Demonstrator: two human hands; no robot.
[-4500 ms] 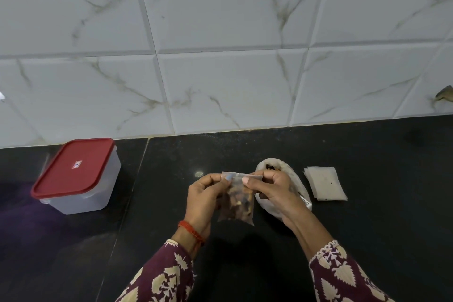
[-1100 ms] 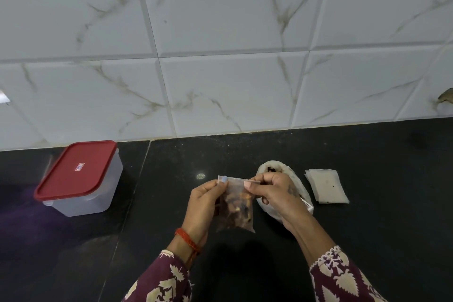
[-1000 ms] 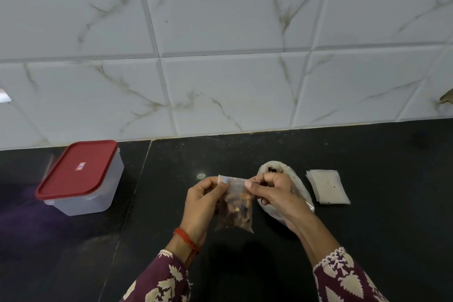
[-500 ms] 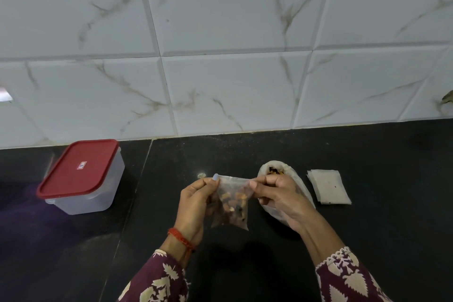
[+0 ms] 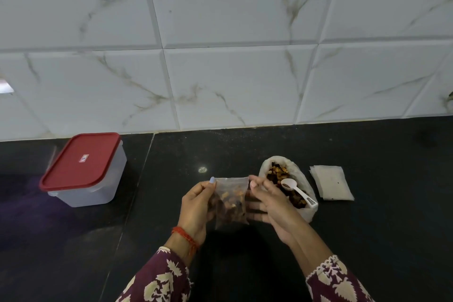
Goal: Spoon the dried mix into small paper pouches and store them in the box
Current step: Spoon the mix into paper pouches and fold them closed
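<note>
The pouch (image 5: 230, 200), filled with dried mix, hangs upright between our two hands above the black table (image 5: 367, 240), just in front of us. Our left hand (image 5: 196, 206) has a narrow grip on its upper left corner, thumb and forefinger pinched on the top edge. Our right hand (image 5: 268, 200) touches the opposite corner with its fingers spread and relaxed, no real grip on it. We judge the spooning for this pouch done, and its mouth appears pressed flat, though we cannot tell whether it is sealed.

What is left: the box (image 5: 84, 169) sits well apart to the left with its red lid on, so it must be opened before the pouch goes in. The open bag of mix (image 5: 288, 186) beside our right hand still holds plenty, a white spoon (image 5: 297, 190) resting in it, and a stack of empty pouches (image 5: 331, 185) lies just beyond.

The table is dark polished stone, backed by a wall of white marbled tiles (image 5: 232, 81).
</note>
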